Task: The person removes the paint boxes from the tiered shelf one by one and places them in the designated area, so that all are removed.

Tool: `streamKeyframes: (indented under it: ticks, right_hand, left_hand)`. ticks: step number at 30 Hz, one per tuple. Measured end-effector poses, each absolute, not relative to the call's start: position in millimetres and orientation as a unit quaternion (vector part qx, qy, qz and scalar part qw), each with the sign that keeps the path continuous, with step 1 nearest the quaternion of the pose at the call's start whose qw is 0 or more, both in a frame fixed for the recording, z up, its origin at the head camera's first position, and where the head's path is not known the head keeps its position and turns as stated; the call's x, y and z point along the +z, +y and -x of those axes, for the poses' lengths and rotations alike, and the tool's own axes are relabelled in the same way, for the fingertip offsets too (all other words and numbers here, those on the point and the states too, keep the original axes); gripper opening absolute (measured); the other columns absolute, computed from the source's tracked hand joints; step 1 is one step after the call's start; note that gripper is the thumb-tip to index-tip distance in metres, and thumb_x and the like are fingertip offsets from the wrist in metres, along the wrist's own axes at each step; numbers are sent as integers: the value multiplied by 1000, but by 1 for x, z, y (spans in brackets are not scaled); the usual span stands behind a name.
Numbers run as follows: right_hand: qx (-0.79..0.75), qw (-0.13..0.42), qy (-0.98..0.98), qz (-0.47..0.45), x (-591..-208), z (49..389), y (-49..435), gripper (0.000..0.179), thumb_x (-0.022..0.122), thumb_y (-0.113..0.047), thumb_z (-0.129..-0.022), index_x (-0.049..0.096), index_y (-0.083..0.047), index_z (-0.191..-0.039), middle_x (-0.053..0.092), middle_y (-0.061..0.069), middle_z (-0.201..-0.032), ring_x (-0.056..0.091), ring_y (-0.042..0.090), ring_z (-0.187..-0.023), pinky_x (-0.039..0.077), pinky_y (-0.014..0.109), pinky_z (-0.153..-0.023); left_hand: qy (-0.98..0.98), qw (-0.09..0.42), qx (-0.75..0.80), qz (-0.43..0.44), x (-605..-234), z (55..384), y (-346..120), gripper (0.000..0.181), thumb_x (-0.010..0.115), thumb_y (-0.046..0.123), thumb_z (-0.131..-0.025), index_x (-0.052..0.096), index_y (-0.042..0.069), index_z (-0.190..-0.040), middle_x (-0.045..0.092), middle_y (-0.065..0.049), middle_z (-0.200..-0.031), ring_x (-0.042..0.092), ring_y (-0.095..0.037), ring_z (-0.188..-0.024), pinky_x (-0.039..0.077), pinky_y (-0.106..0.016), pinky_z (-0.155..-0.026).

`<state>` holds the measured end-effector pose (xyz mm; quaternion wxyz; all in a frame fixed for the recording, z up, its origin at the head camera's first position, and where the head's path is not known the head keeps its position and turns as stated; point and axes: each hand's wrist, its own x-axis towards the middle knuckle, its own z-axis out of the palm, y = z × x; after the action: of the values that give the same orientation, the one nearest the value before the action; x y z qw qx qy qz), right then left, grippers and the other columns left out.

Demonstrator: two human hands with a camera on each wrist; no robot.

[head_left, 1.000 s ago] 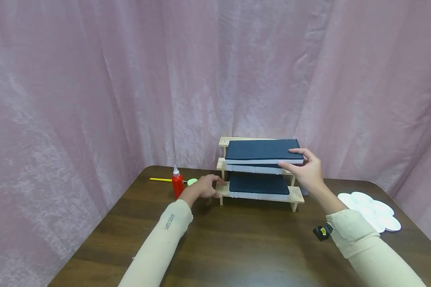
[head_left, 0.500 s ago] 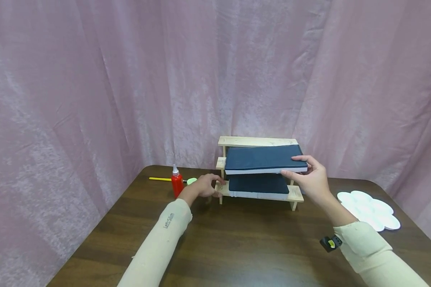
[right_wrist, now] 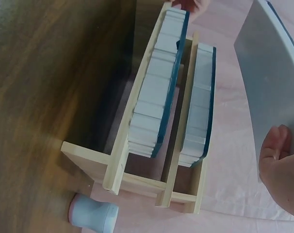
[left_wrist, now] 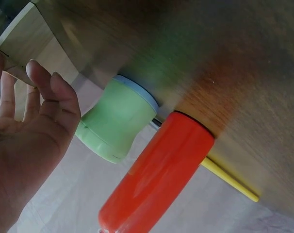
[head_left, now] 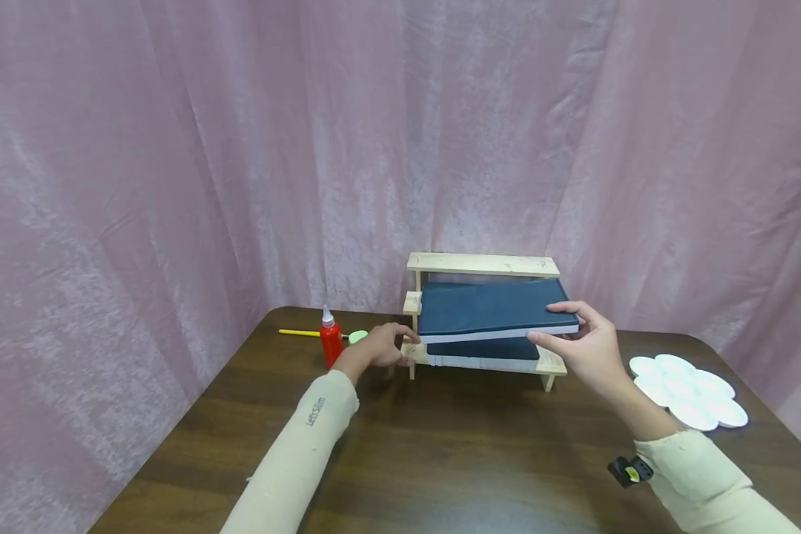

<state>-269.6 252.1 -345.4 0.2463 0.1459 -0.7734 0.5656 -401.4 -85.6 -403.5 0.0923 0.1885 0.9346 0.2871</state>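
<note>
My right hand [head_left: 590,345] pinches the right end of a flat box [head_left: 494,308] with a dark blue top and white side, thumb below and fingers above. In the right wrist view this held box [right_wrist: 278,73] is apart from the wooden stepped stand [right_wrist: 119,160]. Two similar boxes lie on the stand, one on the lowest step [right_wrist: 154,92] and one on the middle step [right_wrist: 198,107]. The held box hides the middle one from the head view. My left hand [head_left: 380,346] pinches the left end of the lowest step [left_wrist: 16,73].
Left of the stand are a red bottle [head_left: 331,345], a light green jar [left_wrist: 115,119] and a yellow-handled brush [head_left: 299,332]. A pale jar [right_wrist: 93,213] stands near the stand's right end. A white flower-shaped palette [head_left: 687,389] lies at right. A pink curtain [head_left: 347,148] hangs behind.
My right hand has brought the held box down and slightly right, toward me, uncovering the top step and covering more of the lowest box. My left hand has stayed at the stand.
</note>
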Motion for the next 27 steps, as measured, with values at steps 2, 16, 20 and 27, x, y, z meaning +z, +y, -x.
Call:
streamKeyframes:
  ticks: [2, 16, 20, 27]
  right_hand:
    - [566, 242, -774, -148, -345, 266, 252, 50, 82, -2, -79, 59, 2, -123, 54, 10, -116, 67, 7, -65, 44, 22, -45]
    - [545, 217, -795, -156, -353, 243, 255, 50, 84, -1, -76, 60, 1, -121, 60, -3, -108, 72, 9, -75, 52, 22, -53]
    - [547, 209, -795, -159, -354, 240, 255, 51, 84, -1, -76, 60, 0, -121, 60, -3, -110, 71, 10, -75, 50, 24, -51]
    - [572, 174, -786, -161, -358, 233, 254, 51, 83, 1, -76, 58, 2, -121, 51, 13, -132, 73, 14, -74, 54, 26, -54]
  left_hand:
    - [936, 90, 284, -189, -403, 402, -85, 43, 83, 18, -80, 68, 24, -120, 55, -12, -137, 52, -30, -114, 46, -54, -99]
    - [942, 85, 261, -193, -401, 399, -82, 44, 83, 22, -81, 66, 25, -122, 55, -11, -137, 52, -29, -110, 46, -51, -98]
    - [943, 79, 255, -200, -401, 403, -83, 44, 84, 20, -80, 66, 24, -121, 56, -12, -134, 52, -28, -105, 48, -45, -94]
    - [944, 79, 251, -199, -402, 405, -85, 45, 84, 19, -79, 66, 24, -120, 57, -12, -130, 52, -27, -102, 49, -43, -91]
